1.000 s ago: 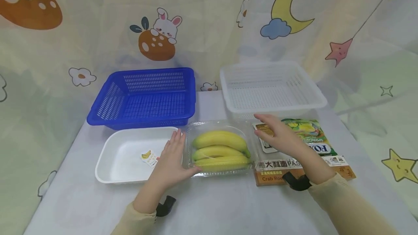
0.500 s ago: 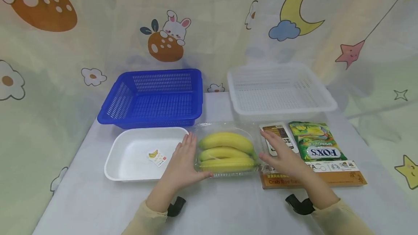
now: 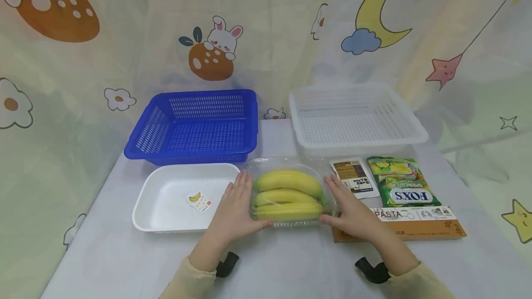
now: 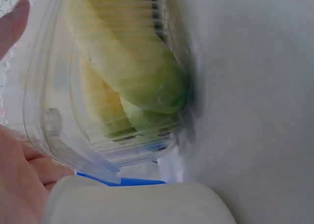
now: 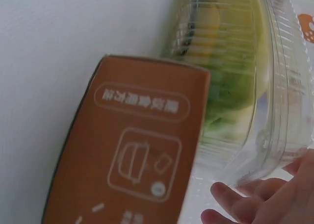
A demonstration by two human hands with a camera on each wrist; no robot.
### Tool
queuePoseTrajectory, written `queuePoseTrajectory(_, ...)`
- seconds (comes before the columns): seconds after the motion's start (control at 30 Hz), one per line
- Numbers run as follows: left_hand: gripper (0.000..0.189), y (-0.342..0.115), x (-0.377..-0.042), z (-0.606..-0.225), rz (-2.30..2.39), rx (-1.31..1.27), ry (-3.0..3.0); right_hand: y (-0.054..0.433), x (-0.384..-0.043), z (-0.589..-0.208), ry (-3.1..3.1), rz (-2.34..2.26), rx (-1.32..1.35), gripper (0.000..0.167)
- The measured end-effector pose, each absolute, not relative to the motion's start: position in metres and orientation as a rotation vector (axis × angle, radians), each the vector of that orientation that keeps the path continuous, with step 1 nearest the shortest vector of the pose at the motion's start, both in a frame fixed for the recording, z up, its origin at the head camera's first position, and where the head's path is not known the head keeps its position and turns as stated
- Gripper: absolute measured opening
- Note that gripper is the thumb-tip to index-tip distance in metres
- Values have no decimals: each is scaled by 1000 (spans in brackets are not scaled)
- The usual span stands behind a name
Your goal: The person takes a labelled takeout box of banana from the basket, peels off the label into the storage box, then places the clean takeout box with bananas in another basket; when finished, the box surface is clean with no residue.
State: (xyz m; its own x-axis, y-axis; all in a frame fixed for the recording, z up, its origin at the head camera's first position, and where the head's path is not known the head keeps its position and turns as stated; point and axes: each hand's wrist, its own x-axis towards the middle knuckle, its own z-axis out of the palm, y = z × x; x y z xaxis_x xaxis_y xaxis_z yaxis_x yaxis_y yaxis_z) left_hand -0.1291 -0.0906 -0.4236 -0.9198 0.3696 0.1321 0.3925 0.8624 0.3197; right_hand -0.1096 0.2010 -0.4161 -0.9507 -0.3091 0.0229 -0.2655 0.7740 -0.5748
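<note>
A clear plastic box (image 3: pixel 305 162) with several yellow bananas (image 3: pixel 287 196) inside sits at the table's middle. My left hand (image 3: pixel 232 211) lies along its left side, fingers fairly straight, thumb toward the front edge. On the opposite side my right hand (image 3: pixel 351 209) touches the box in a similar way. In the left wrist view, fingers (image 4: pixel 34 180) show below the rim of the box (image 4: pixel 54 121). The right wrist view shows fingertips (image 5: pixel 230 197) beneath the box's rim and the bananas' greenish ends (image 5: pixel 230 87).
Left of the box is a white tray (image 3: pixel 155 197) bearing a banana sticker. Behind stand a blue basket (image 3: pixel 191 158) and a white basket (image 3: pixel 361 144). At right lie a pasta box (image 3: pixel 424 229), a FOX'S bag (image 3: pixel 403 181) and a white-and-brown packet (image 3: pixel 355 179).
My right hand has moved left and down from above the packets to the banana box's right side. The left hand stays at the left side. The head view has shifted slightly.
</note>
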Motion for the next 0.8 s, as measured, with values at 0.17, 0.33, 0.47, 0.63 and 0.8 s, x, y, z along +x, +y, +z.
queuePoseTrajectory(0.17,120,-90,-130,-425,-517,-598,-2967,199,-109,-416,2877,-929,-451,98)
queuePoseTrajectory(0.33,120,-90,-130,-427,-537,-589,-2964,198,-109,-419,2878,-946,-437,100)
queuePoseTrajectory(0.47,121,-89,-130,-428,-556,-590,-2963,195,-109,-424,2892,-967,-416,102)
queuePoseTrajectory(0.63,121,-88,-129,-428,-565,-596,-2965,192,-109,-426,2921,-978,-402,102)
queuePoseTrajectory(0.8,120,-88,-129,-426,-585,-595,-2961,190,-109,-425,2923,-986,-358,103)
